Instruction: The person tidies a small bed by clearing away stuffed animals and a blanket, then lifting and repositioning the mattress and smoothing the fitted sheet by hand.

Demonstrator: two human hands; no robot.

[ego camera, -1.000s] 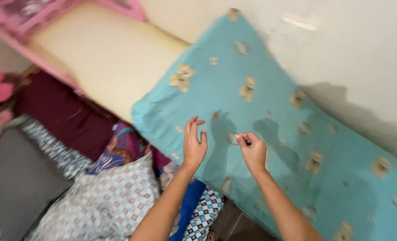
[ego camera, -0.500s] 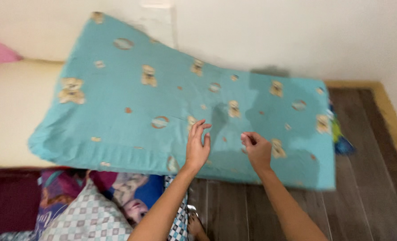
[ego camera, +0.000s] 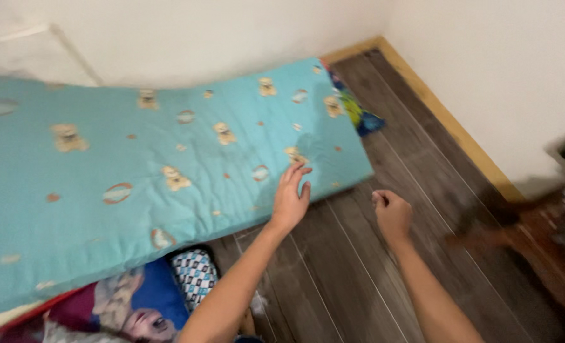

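Head cam: our left hand (ego camera: 290, 202) is open, fingers spread, touching the teal mattress (ego camera: 168, 171) edge ahead-left of it. Right hand (ego camera: 392, 214) loosely fisted, empty, over wood floor (ego camera: 384, 279). Mattress leans on wall (ego camera: 200, 38), not flat yet.

One turquoise foam mattress with a teddy-bear print (ego camera: 136, 171) leans at the far left. Two bare hands show: one left hand (ego camera: 290, 198), one right hand (ego camera: 392, 213). One checked pillow (ego camera: 195, 272) lies near left.
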